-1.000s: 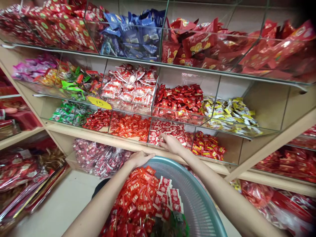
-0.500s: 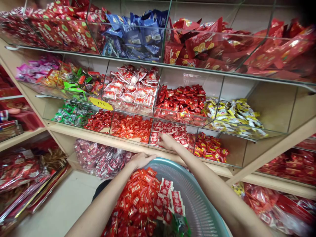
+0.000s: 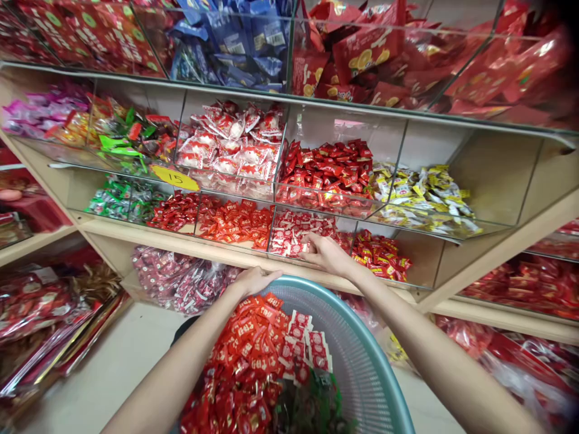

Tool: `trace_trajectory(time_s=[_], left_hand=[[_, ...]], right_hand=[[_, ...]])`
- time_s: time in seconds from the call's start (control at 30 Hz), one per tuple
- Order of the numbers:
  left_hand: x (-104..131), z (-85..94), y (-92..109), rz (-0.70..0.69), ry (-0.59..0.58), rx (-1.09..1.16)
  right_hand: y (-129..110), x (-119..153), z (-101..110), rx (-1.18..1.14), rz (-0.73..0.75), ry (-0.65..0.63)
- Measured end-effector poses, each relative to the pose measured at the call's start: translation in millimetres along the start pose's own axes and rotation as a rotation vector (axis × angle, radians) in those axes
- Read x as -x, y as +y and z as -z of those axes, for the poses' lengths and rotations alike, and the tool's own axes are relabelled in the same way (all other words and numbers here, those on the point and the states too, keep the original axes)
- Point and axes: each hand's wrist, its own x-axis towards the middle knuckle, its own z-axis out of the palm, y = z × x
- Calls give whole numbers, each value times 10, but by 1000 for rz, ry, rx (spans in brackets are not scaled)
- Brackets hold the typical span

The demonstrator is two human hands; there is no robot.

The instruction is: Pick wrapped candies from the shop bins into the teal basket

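A teal plastic basket [image 3: 380, 361] holds orange-red candy packets [image 3: 248, 337], some red-and-white packets [image 3: 319, 351] and dark green ones. My left hand [image 3: 257, 280] is closed on the far rim of the basket. Over the lowest shelf row, my right hand [image 3: 326, 253] reaches into the compartment of small red-and-white packets [image 3: 289, 234]. Its fingers are bent together at the packets' near edge, and a pale packet shows at the fingertips.
Clear dividers split the shelves into compartments of candy. Blue bags [image 3: 235, 42] and large red bags [image 3: 366, 48] fill the top row. A yellow tag [image 3: 175, 178] hangs mid-left. Bagged candy [image 3: 181, 280] lies under the wooden ledge [image 3: 226, 252].
My right hand has moved to the right and drawn back slightly from the packets. The view has shifted, so the shelves sit higher in the picture. My left hand stays on the rim.
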Motion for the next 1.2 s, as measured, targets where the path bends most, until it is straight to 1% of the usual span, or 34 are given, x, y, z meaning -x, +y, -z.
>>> trace_trajectory(time_s=[0.07, 0.13, 0.2, 0.27, 0.3, 0.37, 0.47, 0.6, 0.73, 0.83, 0.9, 0.97, 1.0, 1.1, 1.2], left_hand=[[-4, -2, 1, 15, -10, -11], [-8, -4, 3, 18, -17, -23], [-9, -4, 9, 6, -17, -29], [-6, 1, 16, 2, -17, -37], [-3, 4, 21, 4, -20, -39], [7, 12, 32, 8, -23, -38], [28, 19, 46, 0, -26, -26], [35, 8, 38, -9, -10, -15], [7, -13, 2, -22, -8, -1], [-6, -16, -13, -27, -13, -15], [-1, -13, -8, -28, -9, -20], [11, -11, 5, -26, 2, -18], [16, -11, 12, -18, 9, -20], [22, -14, 28, 12, 16, -23], [22, -12, 31, 26, 23, -26]], right_hand=[[-84, 281, 19, -44, 25, -75], [-179, 579, -34, -58, 39, -216], [-266, 849, -145, -26, 49, -385], [-331, 1053, -284, 37, 75, -525], [-354, 1124, -352, 71, 94, -577], [-382, 1212, -474, 122, 136, -637], [-400, 1245, -605, 147, 169, -666], [-418, 1232, -711, 177, 195, -660], [-441, 1235, -764, 212, 216, -650], [-471, 1207, -720, 232, 218, -657], [-492, 1132, -633, 222, 229, -631], [-499, 989, -513, 218, 232, -554], [-493, 890, -449, 220, 225, -496], [-423, 516, -286, 214, 171, -301], [-312, 121, -208, 196, 80, -151]])
